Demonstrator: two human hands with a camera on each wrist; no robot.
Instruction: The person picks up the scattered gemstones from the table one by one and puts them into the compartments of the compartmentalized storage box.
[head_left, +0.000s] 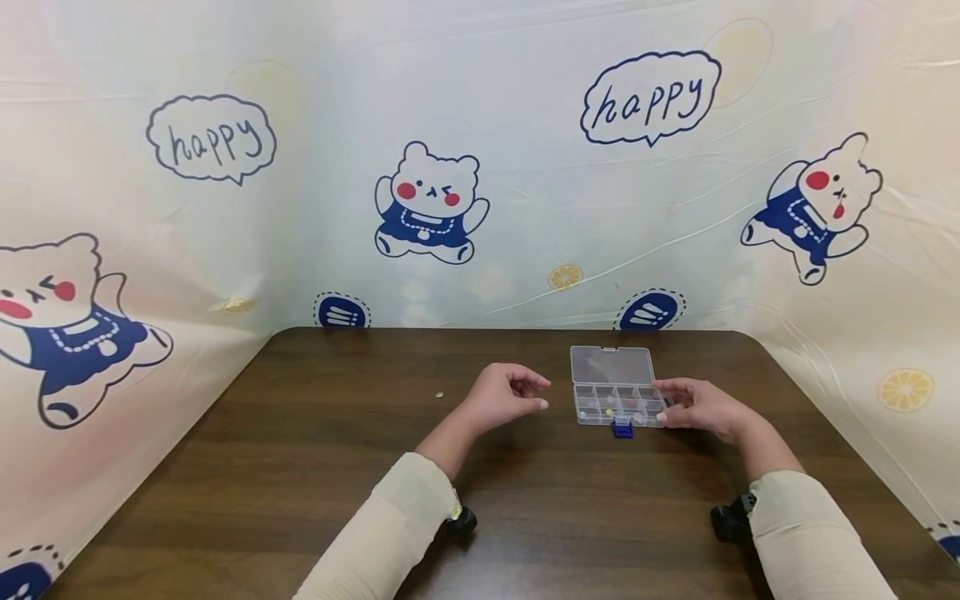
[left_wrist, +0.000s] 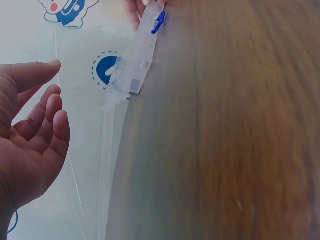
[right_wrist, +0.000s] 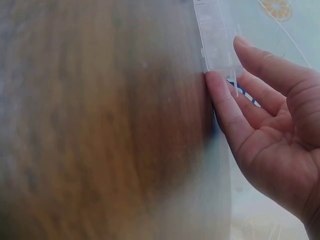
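Note:
A clear plastic compartment box (head_left: pixel 619 403) lies on the table with its lid (head_left: pixel 612 365) raised at the back and a blue latch (head_left: pixel 622 430) at the front. Small pale and yellow pieces sit in several compartments. My right hand (head_left: pixel 701 406) holds the box's right end, thumb near the front corner and fingers toward the hinge. In the right wrist view, my right hand (right_wrist: pixel 270 105) has fingertips against that end. To the left of the box, my left hand (head_left: pixel 504 396) hovers with loosely bent fingers. The left wrist view shows nothing between its thumb and fingers (left_wrist: pixel 61 132).
A tiny whitish piece (head_left: pixel 439 395) lies on the brown wooden table (head_left: pixel 300 483), left of my left hand. A patterned cloth (head_left: pixel 517 167) hangs behind the table and along both sides. Each wrist carries a black camera (head_left: pixel 461 523).

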